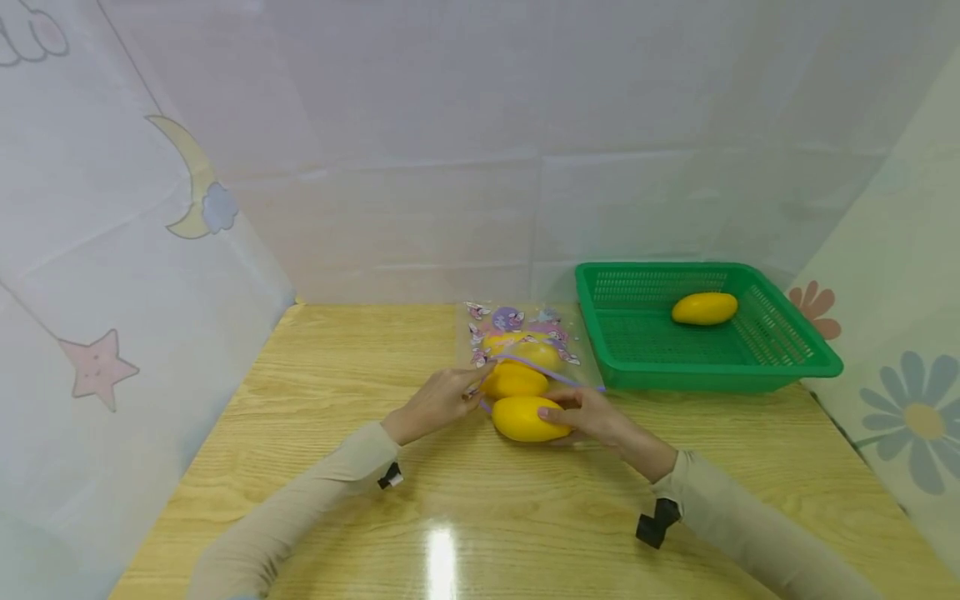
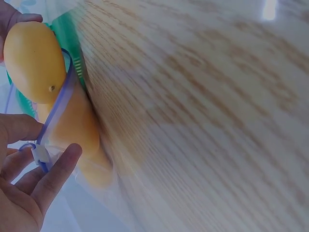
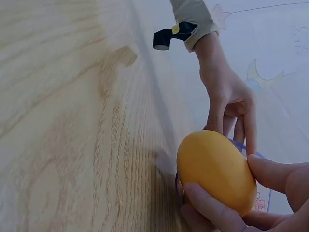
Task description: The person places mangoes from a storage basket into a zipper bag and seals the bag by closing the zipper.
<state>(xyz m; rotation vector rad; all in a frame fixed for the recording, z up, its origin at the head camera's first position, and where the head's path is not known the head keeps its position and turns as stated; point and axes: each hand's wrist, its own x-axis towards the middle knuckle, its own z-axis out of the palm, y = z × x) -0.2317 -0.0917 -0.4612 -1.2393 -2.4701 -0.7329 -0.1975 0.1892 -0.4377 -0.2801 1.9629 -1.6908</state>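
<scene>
A clear zip bag (image 1: 491,313) with cartoon prints and a purple zip edge lies on the table, its mouth toward me. Several yellow mangoes are in it; one mango (image 1: 517,380) sits at the mouth. My right hand (image 1: 600,417) grips another mango (image 1: 525,418) just in front of the opening, fingers and thumb around it in the right wrist view (image 3: 217,169). With my left hand (image 1: 442,398) I pinch the bag's edge near the white zip slider (image 2: 40,153). The bag's far inside is partly hidden by its prints.
A green plastic basket (image 1: 708,377) stands at the back right with one mango (image 1: 705,308) inside. The wooden table (image 1: 337,358) meets a printed cloth wall (image 1: 405,217) at the back and sides.
</scene>
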